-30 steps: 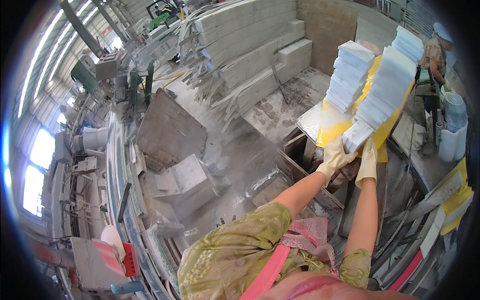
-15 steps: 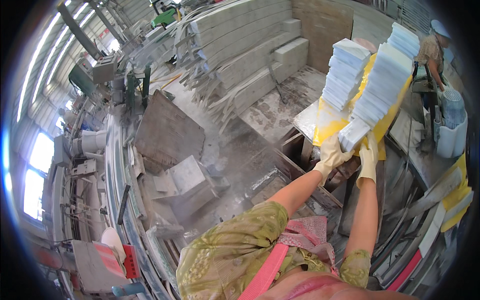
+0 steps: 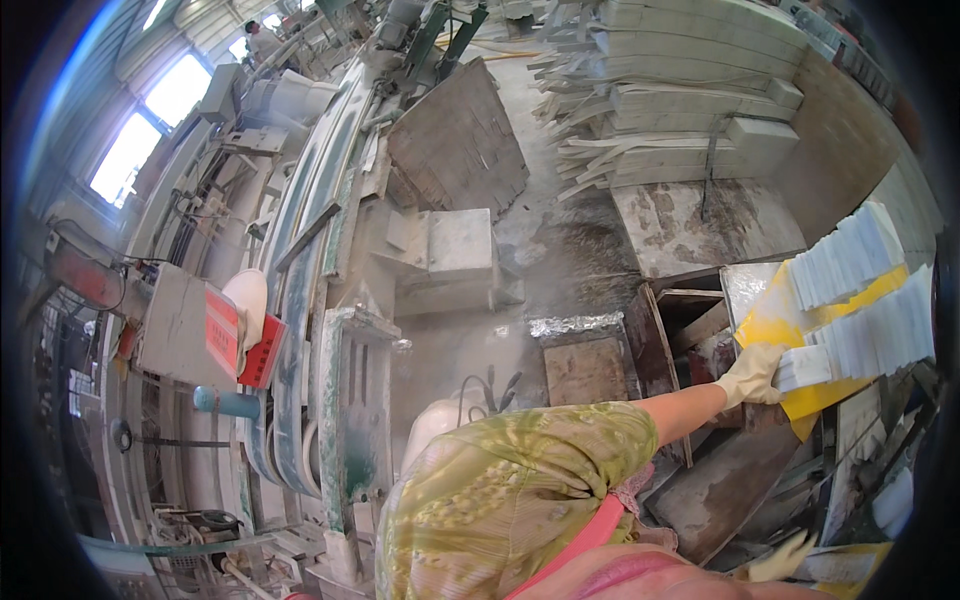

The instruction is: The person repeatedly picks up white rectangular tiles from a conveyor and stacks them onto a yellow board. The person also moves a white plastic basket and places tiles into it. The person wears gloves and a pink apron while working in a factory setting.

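Observation:
My left hand (image 3: 752, 374), in a pale rubber glove, grips the near end of a short stack of white stone tiles (image 3: 804, 368). These lie at the front of a long row of bluish-white tiles (image 3: 885, 318) on a yellow sheet (image 3: 770, 318). A second row of tiles (image 3: 845, 257) leans beside it, farther back. Low at the right, my gloved right hand (image 3: 785, 558) is away from the rows, its fingers apart and partly blurred. Nearest to it is a yellow-and-white piece (image 3: 840, 565) at the picture's rim.
Long stone strips (image 3: 690, 95) are piled at the back. A machine rail (image 3: 318, 240) runs along the left, with a white hat (image 3: 247, 305) beside it. A brown board (image 3: 460, 135) leans near stone blocks (image 3: 460, 240). Below the tiles stands an open wooden frame (image 3: 655, 335).
My view has swung left, so the tiles sit farther right. My right hand has let go of the tile block and moved down toward me; my left hand stays at its end.

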Motion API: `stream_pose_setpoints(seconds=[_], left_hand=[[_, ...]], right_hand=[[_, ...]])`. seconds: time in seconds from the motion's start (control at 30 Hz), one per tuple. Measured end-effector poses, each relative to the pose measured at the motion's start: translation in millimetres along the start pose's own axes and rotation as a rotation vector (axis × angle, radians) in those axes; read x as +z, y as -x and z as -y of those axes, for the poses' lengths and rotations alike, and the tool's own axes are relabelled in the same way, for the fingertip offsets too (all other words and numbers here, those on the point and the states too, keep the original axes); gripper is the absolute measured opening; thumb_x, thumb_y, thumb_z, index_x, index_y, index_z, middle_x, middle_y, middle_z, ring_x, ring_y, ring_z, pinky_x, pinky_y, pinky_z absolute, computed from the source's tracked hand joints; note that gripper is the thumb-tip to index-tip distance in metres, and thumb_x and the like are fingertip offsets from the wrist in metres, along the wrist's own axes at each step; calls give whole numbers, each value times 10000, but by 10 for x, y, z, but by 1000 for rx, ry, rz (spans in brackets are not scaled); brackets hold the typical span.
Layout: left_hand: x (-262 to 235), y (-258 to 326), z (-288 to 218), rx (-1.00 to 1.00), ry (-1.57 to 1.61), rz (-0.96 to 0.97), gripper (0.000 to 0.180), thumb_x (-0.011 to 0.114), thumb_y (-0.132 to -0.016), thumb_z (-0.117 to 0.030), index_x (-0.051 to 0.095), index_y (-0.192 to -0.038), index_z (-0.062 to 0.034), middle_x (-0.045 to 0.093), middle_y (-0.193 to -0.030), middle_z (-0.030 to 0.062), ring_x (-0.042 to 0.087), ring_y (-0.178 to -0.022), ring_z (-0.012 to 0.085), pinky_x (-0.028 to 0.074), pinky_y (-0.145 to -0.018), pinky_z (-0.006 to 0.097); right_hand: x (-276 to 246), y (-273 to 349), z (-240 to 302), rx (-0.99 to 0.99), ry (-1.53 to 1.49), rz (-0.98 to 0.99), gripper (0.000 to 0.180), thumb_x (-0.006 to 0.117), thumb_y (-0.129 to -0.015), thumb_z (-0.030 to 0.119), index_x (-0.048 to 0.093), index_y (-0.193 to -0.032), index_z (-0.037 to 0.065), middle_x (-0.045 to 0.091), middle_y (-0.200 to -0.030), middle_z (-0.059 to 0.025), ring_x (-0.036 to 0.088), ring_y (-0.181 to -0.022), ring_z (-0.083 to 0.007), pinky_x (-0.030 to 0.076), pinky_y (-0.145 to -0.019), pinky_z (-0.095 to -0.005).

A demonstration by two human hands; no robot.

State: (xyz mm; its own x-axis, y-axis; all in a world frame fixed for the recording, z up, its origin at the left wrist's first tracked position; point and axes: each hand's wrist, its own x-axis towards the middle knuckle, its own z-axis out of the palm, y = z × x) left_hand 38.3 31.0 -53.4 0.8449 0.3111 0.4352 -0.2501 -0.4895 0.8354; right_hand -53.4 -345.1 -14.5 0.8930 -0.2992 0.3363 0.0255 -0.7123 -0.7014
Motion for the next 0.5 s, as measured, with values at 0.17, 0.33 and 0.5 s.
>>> stream_pose_setpoints(seconds=[0.17, 0.33, 0.5], left_hand=[[5, -5, -10, 19, 11, -29, 618, 848, -564, -255, 593, -1075, -19, 632, -886, 226, 631, -857, 429, 526, -793, 479], [-193, -3, -179, -9, 126, 1, 599, 805, -604, -226, 622, -1145, -43, 674, -992, 235, 653, -959, 425, 535, -856, 472], [-248, -44, -233, -85, 83, 160, 635, 835, -679, -305, 625, -1243, -106, 719, -1047, 193, 696, -980, 369, 565, -867, 430]], right_hand=[[-810, 728, -810, -162, 355, -44, 490, 452, -1086, 301, 515, -1416, -55, 517, -1475, -227, 524, -1323, -339, 393, -1118, -402], [-1167, 1201, -1026, -220, 689, -65, 486, 449, -1087, 300, 508, -1423, -46, 503, -1486, -231, 508, -1339, -342, 388, -1125, -402], [-1649, 1727, -1435, -54, 1005, -198, 484, 446, -1088, 299, 500, -1430, -38, 489, -1497, -235, 493, -1355, -345, 384, -1131, -403]])
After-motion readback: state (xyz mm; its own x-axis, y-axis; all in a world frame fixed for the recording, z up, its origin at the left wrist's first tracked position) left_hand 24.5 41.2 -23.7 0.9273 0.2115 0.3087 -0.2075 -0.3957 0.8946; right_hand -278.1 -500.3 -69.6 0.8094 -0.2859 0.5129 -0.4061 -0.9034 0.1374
